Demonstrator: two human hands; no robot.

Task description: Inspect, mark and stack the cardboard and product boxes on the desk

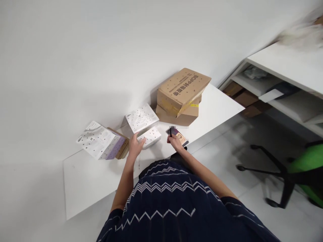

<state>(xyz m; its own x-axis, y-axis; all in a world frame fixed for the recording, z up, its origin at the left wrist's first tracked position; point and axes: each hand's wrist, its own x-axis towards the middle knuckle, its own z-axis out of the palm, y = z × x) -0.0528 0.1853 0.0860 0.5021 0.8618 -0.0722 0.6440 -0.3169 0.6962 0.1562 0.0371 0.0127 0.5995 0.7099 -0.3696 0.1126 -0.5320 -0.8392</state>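
My left hand [136, 146] is at the left end of a small white box [150, 137] with dark dots, thumb along its near side and fingers at its far side, gripping it. My right hand [175, 143] is closed around a slim black pen [171, 131] that points up and away from me. Beneath the right hand lies a flat phone-sized item [182, 137] with a dark and orange picture surface. Just behind the small box stands a larger white dotted box [142, 118].
White and purple folded cartons [97, 140] lean at the left of the white table [88, 188]. Two brown cardboard boxes [183, 89] are stacked by the wall. To the right are a shelf unit [285, 70] and a green chair [306, 171].
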